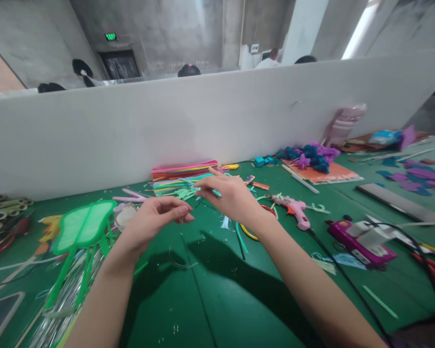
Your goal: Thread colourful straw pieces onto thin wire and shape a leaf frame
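Observation:
My left hand (155, 217) is raised over the green table with thumb and forefinger pinched together. Whatever lies between those fingertips is too thin or small to make out. A thin clear thread (183, 266) curves below it over the tabletop. Across from it, my right hand (232, 195) hovers with its fingers stretched to the left and apart, and nothing shows in them. Behind the hands lies a bundle of coloured pipe cleaners (184, 170). Just right of my right wrist rests a pink glue gun (293, 208).
A green plastic butterfly-shaped piece (85, 227) and silvery sticks lie at the left. On the right are a magenta power strip (362, 244) with a cable, a dark flat bar (398, 200) and purple and blue flowers (308, 157). A white partition (203, 121) borders the back.

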Demonstrator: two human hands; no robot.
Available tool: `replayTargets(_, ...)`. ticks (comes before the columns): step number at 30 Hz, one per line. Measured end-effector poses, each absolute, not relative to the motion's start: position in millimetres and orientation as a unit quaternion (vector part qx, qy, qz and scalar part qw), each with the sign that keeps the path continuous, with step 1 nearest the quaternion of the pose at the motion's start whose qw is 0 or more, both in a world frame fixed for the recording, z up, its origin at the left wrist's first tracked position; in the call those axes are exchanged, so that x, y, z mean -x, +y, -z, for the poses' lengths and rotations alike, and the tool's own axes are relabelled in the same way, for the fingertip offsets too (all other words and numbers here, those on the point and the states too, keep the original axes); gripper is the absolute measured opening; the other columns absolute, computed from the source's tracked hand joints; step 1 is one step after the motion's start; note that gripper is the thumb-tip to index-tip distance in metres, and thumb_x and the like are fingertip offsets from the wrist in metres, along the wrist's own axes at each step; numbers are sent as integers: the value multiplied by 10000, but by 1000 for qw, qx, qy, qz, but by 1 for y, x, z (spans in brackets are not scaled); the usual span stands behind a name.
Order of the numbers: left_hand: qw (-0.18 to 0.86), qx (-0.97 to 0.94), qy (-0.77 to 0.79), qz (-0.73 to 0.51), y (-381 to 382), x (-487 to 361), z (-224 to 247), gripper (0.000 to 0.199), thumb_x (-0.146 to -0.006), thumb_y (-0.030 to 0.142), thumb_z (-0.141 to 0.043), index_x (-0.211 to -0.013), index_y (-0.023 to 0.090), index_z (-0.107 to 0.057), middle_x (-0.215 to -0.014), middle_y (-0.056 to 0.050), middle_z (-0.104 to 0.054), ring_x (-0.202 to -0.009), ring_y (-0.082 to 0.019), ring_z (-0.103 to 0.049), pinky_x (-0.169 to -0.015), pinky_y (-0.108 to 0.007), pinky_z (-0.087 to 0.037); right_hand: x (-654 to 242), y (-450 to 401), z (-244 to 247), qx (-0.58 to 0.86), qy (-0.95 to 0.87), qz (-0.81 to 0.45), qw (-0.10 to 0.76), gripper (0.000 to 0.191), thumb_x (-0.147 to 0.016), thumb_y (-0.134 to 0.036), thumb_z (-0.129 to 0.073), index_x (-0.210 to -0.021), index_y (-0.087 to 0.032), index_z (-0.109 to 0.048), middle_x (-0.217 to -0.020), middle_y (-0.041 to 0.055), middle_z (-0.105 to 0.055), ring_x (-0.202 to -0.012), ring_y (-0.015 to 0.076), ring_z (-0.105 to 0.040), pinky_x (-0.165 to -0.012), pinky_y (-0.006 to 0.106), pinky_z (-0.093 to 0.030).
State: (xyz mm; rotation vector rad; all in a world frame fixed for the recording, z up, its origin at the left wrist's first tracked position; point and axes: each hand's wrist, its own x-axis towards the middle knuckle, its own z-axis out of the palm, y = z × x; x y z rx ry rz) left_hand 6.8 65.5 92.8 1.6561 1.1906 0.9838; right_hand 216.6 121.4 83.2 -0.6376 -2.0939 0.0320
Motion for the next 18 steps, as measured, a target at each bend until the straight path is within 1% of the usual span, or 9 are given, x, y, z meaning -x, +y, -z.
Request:
replayTargets(2,438,-646,478,-404,67,-7,-93,233,-793,441,-756,-829,212,-765,-795,-75,-777,-721,-205,-726,-677,-317,-584,-218,123,-83,276,-844,2,459,137,-944,-201,-600,-970,-203,-734,-903,7,-774,-774,140,-714,-1094,456,-470)
replayTargets(5,443,-636,483,-408,68,-6,-93,230,-775,434,-774,-817,208,-768,-805,-76,-777,-671,-183,-720,-646,-291,-585,-221,125,-82,272,-846,11,458,159,-952,-200,-590,-980,-201,-746,-923,11,-783,-778,141,-721,-1081,445,-483)
replayTargets(9,442,-625,488,-419,68,-6,-93,259,-748,443,-795,-821,196,-770,-828,-91,-780,-689,-205,-728,-656,-319,-600,-222,128,-82,255,-854,7,454,208,-952,-142,-564,-963,-216,-759,-960,4,-787,-809,139,-730,-1078,438,-487)
replayTargets(12,440,-622,492,-422,69,-4,-91,285,-750,461,-792,-832,189,-766,-844,-96,-782,-693,-210,-731,-670,-333,-601,-223,127,-83,269,-847,6,459,176,-940,-182,-599,-1017,-223,-752,-954,9,-788,-863,159,-738,-1075,445,-486)
replayTargets(15,429,-604,501,-447,70,-3,-89,305,-753,462,-794,-869,181,-760,-854,-89,-785,-688,-187,-725,-683,-307,-583,-224,125,-85,287,-842,10,456,205,-913,-229,-650,-1102,-203,-728,-869,15,-787,-834,174,-741,-1058,453,-494)
replayTargets(16,427,-596,504,-457,70,-3,-89,312,-751,459,-798,-877,177,-759,-851,-87,-785,-688,-181,-723,-687,-299,-577,-224,124,-85,293,-840,13,456,211,-913,-231,-650,-1107,-203,-726,-870,17,-787,-831,178,-742,-1047,453,-502)
replayTargets(18,427,-580,506,-475,71,-4,-88,316,-741,452,-809,-878,172,-760,-838,-80,-784,-690,-175,-722,-693,-290,-570,-225,124,-86,305,-835,20,458,196,-925,-229,-632,-1089,-208,-738,-932,31,-790,-898,195,-743,-1016,445,-524)
